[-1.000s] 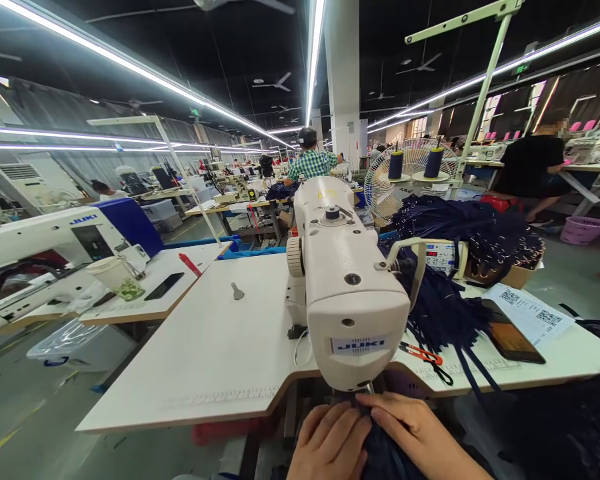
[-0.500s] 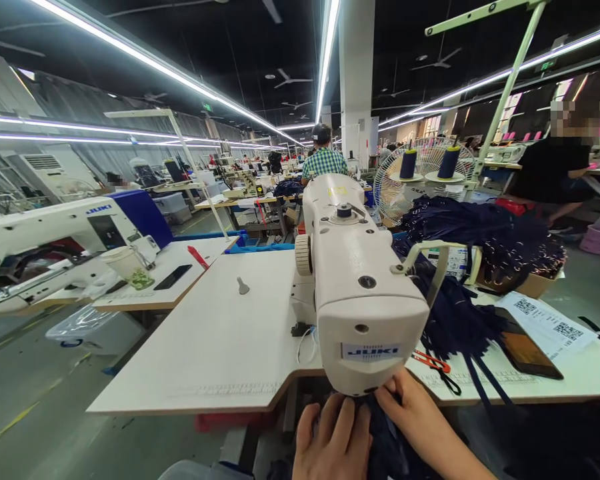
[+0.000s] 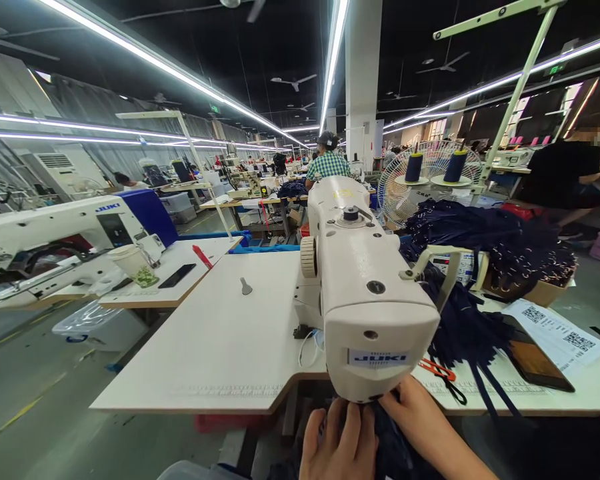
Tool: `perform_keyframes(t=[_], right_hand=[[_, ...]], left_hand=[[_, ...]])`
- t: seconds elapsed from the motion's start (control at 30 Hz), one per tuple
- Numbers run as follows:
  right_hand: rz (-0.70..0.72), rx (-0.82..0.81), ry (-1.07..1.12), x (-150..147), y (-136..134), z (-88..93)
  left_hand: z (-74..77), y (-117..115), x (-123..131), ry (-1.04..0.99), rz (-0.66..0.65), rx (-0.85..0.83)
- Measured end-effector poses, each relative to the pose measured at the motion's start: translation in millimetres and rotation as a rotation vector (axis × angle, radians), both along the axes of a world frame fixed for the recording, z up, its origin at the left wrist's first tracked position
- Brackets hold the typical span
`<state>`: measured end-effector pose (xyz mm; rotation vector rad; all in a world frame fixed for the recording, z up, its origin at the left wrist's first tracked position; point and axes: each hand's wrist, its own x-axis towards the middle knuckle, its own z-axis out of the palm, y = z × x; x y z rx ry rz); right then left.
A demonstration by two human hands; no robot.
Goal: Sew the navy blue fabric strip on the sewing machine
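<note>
Bright overhead strips, warped edges

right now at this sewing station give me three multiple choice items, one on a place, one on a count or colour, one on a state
1. Where do both hands rest?
A. on the dark navy fabric under the sewing machine head
B. on the phone
C. on the fan

2. How many thread cones stand on the rack in front of the fan?
A. one
B. two
C. five

3. How does the phone on the table's right side lie?
A. propped upright
B. flat, partly under a printed sheet
C. hanging off the edge

Answers:
1. A: the left hand and right hand press the dark navy fabric below the Juki sewing machine head.
2. B: two navy thread cones stand side by side before the fan.
3. B: the phone lies flat on the table, its far end under the QR-code sheet.
</note>
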<state>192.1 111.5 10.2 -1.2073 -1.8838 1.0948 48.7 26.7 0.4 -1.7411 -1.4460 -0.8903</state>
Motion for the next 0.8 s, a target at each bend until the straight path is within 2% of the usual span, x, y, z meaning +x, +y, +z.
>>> perform_keyframes(t=[0.17, 0.47, 0.8], right_hand=[[0.022, -0.004, -0.036, -1.6, 0.7, 2.0], [0.014, -0.001, -0.115, -1.9, 0.6, -8.6], [0.02, -0.024, -0.158, -3.3, 2.0, -25.4]], left_hand=[[-2.5, 0.1, -0.2, 0.02, 0.001, 0.009], [4.2, -2.9, 3.7, -0.001, 0.053, -0.031], [-4.1, -1.4, 0.4, 0.055, 0.086, 0.038]])
